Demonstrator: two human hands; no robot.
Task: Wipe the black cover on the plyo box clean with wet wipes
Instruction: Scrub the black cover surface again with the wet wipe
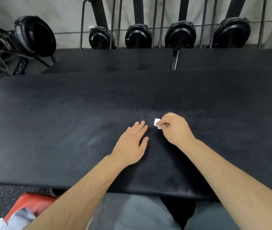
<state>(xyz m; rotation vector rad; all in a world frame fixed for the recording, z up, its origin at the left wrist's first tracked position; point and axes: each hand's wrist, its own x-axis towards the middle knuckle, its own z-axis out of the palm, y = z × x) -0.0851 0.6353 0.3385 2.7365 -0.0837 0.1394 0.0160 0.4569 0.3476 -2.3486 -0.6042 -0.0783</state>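
The right hand (175, 128) pinches a small wadded wipe (157, 124) against the black cover (65, 122), which spans the middle of the view, while the left hand (132, 143) lies flat with fingers straight just beside it. The wipe looks soft, light and damp, best held bunched at its top so its underside rubs; the cover seems firm, matte and grippy, with pale smears at left. Nothing blocks it; fan wheels (138, 36) stand behind, a red pack (30, 205) lies below.

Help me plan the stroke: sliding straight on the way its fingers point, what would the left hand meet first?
Probably the white wipe pinched by the right hand; the left hand would brush it thumb-side.
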